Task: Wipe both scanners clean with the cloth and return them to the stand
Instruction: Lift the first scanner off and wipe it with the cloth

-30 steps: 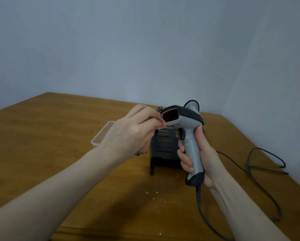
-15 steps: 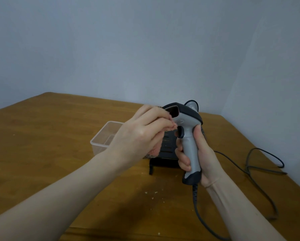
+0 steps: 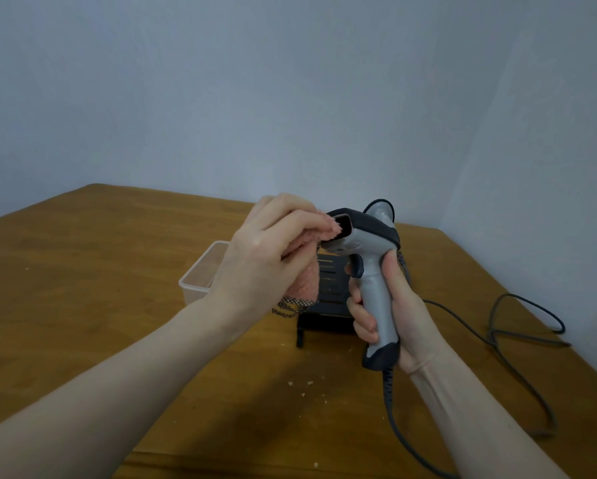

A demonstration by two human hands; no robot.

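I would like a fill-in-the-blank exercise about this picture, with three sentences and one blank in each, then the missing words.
1. The right hand grips the grey scanner by its ____.
2. The left hand presses a ____ cloth against the front window of the scanner.
3. The clear plastic container stands on the table to the ____ of the black stand.

Missing words: handle; pink; left
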